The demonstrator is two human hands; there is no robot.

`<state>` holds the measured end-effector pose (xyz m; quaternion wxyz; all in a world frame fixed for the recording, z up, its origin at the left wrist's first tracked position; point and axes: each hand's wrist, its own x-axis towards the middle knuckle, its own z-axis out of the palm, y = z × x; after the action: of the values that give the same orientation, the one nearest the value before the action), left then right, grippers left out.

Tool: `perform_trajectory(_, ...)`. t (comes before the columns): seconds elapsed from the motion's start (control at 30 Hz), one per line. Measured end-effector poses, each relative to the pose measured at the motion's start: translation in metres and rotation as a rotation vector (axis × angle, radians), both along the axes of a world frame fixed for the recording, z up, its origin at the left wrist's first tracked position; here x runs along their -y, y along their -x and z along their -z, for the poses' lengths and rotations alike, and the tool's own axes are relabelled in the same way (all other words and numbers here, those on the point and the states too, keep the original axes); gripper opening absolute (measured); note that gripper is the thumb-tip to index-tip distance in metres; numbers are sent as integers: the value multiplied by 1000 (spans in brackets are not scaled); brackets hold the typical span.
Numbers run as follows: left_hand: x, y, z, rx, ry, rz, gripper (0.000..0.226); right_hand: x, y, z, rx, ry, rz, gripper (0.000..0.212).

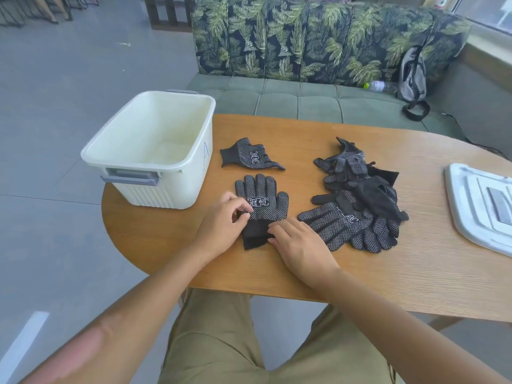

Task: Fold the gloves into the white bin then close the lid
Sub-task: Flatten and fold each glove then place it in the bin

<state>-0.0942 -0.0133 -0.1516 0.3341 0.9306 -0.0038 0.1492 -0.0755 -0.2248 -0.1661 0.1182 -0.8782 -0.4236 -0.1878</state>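
Observation:
A black dotted glove [263,198] lies flat on the wooden table [388,273], fingers pointing away from me. My left hand [221,225] pinches its left edge near the thumb. My right hand [299,245] rests on the black cuff, fingers spread flat. A folded glove [250,156] lies just beyond it. A heap of several black gloves [360,198] sits to the right. The white bin [155,151] stands open at the table's left end with nothing inside. Its white lid [482,209] lies at the right edge.
A green sofa [299,98] with leaf-patterned cushions stands behind the table, with a plastic bottle [379,85] and a grey backpack [412,76] on it. Grey floor lies to the left. My knees are under the table's near edge.

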Motion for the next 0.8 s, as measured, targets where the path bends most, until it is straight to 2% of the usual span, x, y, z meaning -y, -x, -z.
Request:
perform_trajectory(0.17, -11, 29, 10, 76, -147, 221, 44, 5, 5, -1, -52, -129, 89, 22)
perform_trajectory(0.33, -4, 38, 12, 94, -203, 249, 38, 3, 9, -6, -52, -194, 60, 24)
perform_trajectory(0.5, 15, 34, 9, 106, -103, 121, 22, 11, 13, -14, -199, -217, -13, 33)
perform_trajectory(0.63, 19, 34, 7, 84, 75, -13, 11, 14, 12, -15, -272, -227, 19, 39)
perform_trajectory(0.7, 19, 33, 5, 36, 160, -55, 8, 11, 10, -12, -280, -212, 66, 36)
perform_trajectory(0.8, 20, 31, 4, 13, 187, -58, 8, 9, 7, -10, -321, -268, 111, 24)
